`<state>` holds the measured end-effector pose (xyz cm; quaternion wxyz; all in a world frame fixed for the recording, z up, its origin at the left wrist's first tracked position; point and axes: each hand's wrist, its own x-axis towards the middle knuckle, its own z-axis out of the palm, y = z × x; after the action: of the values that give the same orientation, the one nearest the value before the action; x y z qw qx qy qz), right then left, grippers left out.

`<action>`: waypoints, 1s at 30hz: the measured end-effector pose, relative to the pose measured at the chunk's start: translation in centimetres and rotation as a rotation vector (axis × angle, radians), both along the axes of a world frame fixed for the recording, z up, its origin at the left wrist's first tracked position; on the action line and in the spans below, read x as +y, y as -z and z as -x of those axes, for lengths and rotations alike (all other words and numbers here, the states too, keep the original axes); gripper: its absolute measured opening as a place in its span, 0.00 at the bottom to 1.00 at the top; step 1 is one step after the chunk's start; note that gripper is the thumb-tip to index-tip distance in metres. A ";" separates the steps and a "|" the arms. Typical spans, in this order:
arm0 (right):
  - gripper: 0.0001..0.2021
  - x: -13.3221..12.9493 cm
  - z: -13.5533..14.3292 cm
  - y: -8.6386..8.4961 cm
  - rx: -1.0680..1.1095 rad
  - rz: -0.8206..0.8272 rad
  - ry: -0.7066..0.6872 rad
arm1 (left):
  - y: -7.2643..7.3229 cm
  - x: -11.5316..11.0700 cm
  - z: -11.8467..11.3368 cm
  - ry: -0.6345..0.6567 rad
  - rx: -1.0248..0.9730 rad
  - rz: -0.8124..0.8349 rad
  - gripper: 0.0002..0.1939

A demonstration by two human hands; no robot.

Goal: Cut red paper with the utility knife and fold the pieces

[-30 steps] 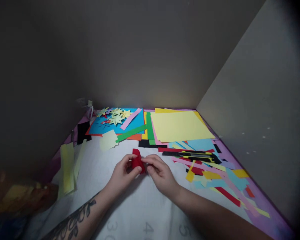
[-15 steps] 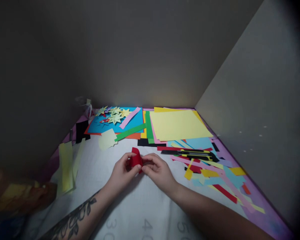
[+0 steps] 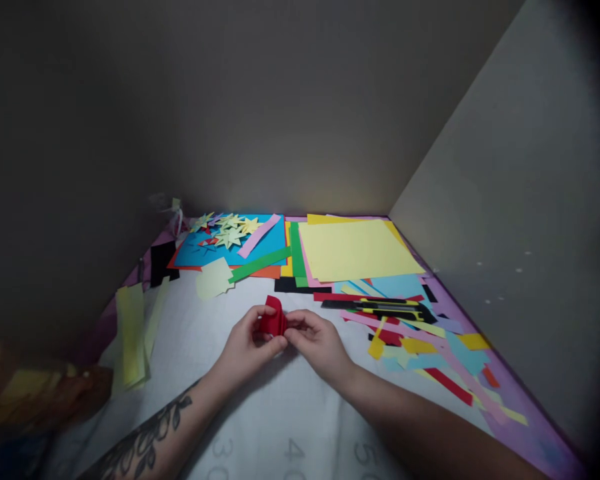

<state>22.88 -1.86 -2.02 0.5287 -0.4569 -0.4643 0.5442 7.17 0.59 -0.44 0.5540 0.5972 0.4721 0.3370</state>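
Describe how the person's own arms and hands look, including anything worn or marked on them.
The left hand and right hand are bare, with no gloves or visible rings. The left forearm carries a dark tattoo of leafy sprigs; the right forearm shows no marking. No sleeve, watch or bracelet is visible on either.

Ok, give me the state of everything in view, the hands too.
Red paper: bent, gripped
Left hand: closed on the red paper
Right hand: pinching the red paper's right edge
Knife: lying flat, blade end pointing left
Paper stars: cut out, heaped on the blue sheet
Large yellow sheet: flat, on top
Paper scraps: strewn, overlapping
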 end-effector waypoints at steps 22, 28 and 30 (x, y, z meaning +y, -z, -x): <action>0.11 -0.1 0.0 0.4 -0.042 -0.137 0.139 | -0.4 0.2 0.2 0.032 -0.222 0.080 0.21; 0.03 0.1 -0.5 0.5 -0.219 -0.240 0.162 | -0.8 0.1 0.1 -0.002 -0.201 0.094 0.22; 0.04 0.0 -0.6 0.2 -0.214 -0.228 0.147 | -0.7 0.1 0.1 -0.016 -0.185 0.082 0.23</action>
<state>23.44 -1.86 -2.21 0.5629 -0.4819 -0.5420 0.3963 7.10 0.74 0.28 0.6164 0.5367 0.4370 0.3755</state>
